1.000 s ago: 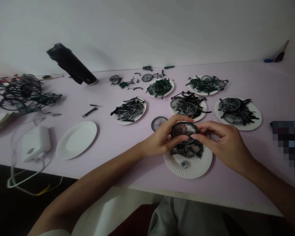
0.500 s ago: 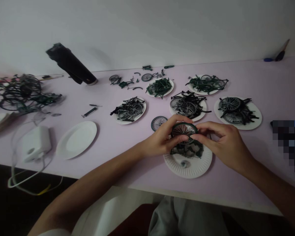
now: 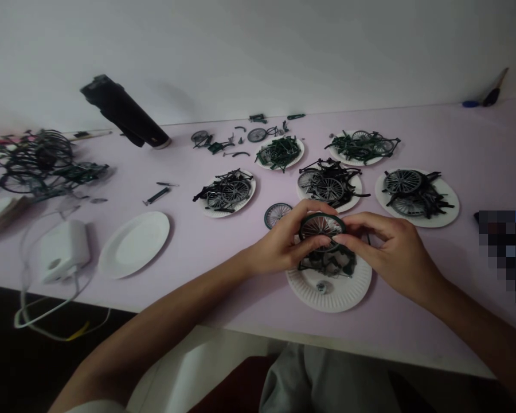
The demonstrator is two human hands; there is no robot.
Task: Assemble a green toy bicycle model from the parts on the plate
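Between my two hands is a small spoked toy bicycle wheel (image 3: 320,225) with a dark green rim. My left hand (image 3: 290,236) grips it on the left side, thumb in front and fingers behind. My right hand (image 3: 380,244) pinches its right edge between thumb and fingers. Just under the wheel is a white paper plate (image 3: 344,298) holding dark model bicycle parts (image 3: 327,264) and a small round silvery piece (image 3: 321,287). Another spoked wheel (image 3: 277,215) lies on the table, partly behind my left hand.
Several paper plates with dark bicycle parts, such as a left pile (image 3: 230,194) and a right pile (image 3: 406,192), stand farther back. A bare plate (image 3: 135,244), a white adapter (image 3: 66,252) with cables, a black cylindrical device (image 3: 126,115) and assembled model bicycles (image 3: 38,160) are on the left.
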